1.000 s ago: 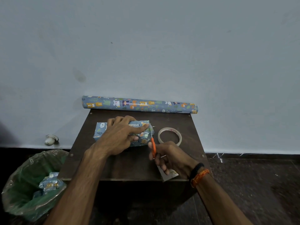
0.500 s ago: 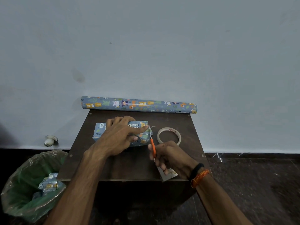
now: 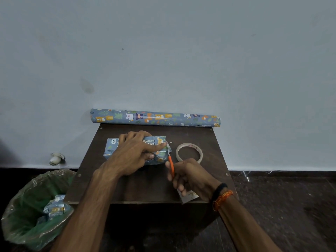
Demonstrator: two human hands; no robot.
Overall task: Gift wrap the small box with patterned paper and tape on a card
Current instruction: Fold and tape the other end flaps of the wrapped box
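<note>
Wrapped box [image 3: 136,148]: lies on the bench [image 3: 145,182] under the left hand; small and probably light, so it would slide unless pinned from above. The glossy paper looks slippery and creases easily.
Left hand [image 3: 135,153]: rests flat on the box top, forefinger stretched to the right-hand end flap [image 3: 168,147].
Scissors [image 3: 171,163]: orange handles gripped in the right hand [image 3: 189,177], blades at the flap just beyond the left forefinger.
Tape roll [image 3: 189,152]: just beyond the right hand.
Card [image 3: 189,196]: partly hidden beneath the right hand, at the bench's near edge.
Paper roll [image 3: 155,118]: well beyond both hands.
</note>
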